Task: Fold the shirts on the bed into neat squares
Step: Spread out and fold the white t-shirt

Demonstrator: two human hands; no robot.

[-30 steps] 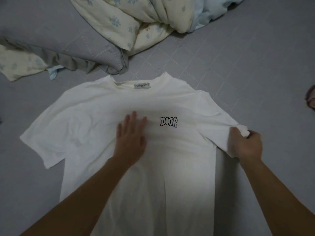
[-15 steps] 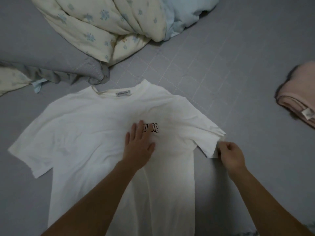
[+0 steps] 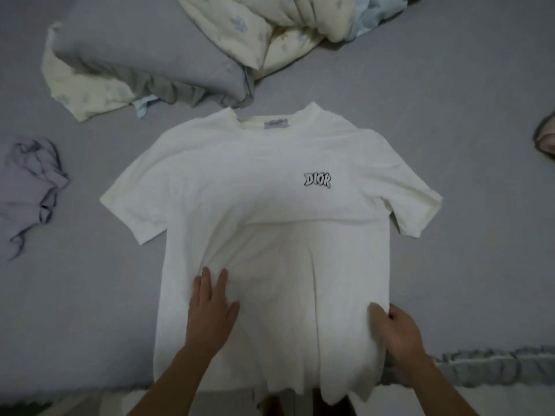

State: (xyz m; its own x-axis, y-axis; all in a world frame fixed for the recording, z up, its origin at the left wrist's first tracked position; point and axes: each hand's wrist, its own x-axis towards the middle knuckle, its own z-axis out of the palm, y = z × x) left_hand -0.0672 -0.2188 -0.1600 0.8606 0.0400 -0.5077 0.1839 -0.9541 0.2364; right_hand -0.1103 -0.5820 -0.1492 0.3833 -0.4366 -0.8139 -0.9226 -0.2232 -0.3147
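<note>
A white T-shirt (image 3: 264,187) with a small black-and-white logo on the chest lies face up on the grey bed, collar away from me, both sleeves spread out. Its hem hangs over the near bed edge. My left hand (image 3: 211,310) presses flat on the lower left of the body, fingers straight. At the lower right side seam my right hand (image 3: 396,334) grips the shirt's edge, thumb on top of the cloth and fingers underneath.
A crumpled lilac garment (image 3: 30,187) lies at the left. A grey pillow (image 3: 141,58) and a pale floral quilt (image 3: 270,22) sit behind the collar. A pink garment (image 3: 548,136) shows at the right edge. The bed's ruffled edge (image 3: 492,367) runs near right.
My left hand slid from the chest down to the lower left body. My right hand let go of the right sleeve and took hold of the lower right side. The view shifted left.
</note>
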